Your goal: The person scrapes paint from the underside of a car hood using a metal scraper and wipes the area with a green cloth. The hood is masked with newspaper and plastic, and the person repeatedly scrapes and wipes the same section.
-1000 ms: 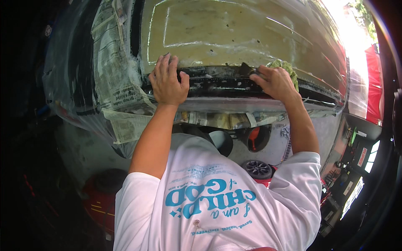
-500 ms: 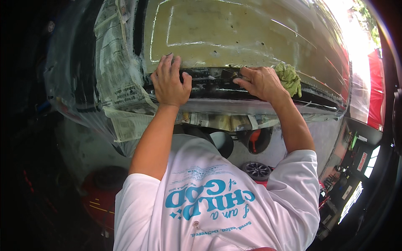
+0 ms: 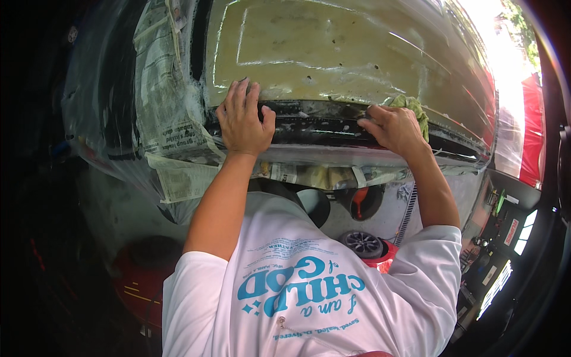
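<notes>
A car body panel with a dull olive-yellow, wet-looking surface spreads in front of me. Along its near side runs a black edge strip with whitish smears. My left hand lies on the left part of this strip, fingers spread, tips reaching onto the olive surface. Farther right, my right hand presses on the strip with its fingers bent and thumb drawn in. Whatever its fingers pinch is dark and mostly hidden. A crumpled yellow-green cloth rests on the panel just behind my right hand, partly covered by it.
Newspaper masking and clear plastic sheeting cover the left side; more newspaper hangs below the strip. Beneath stand dark buckets, one with red inside, and a small wheel. Tools lie on a dark surface at right.
My right hand has slid to the right along the black strip, now covering more of the cloth. My left hand stays in nearly the same place.
</notes>
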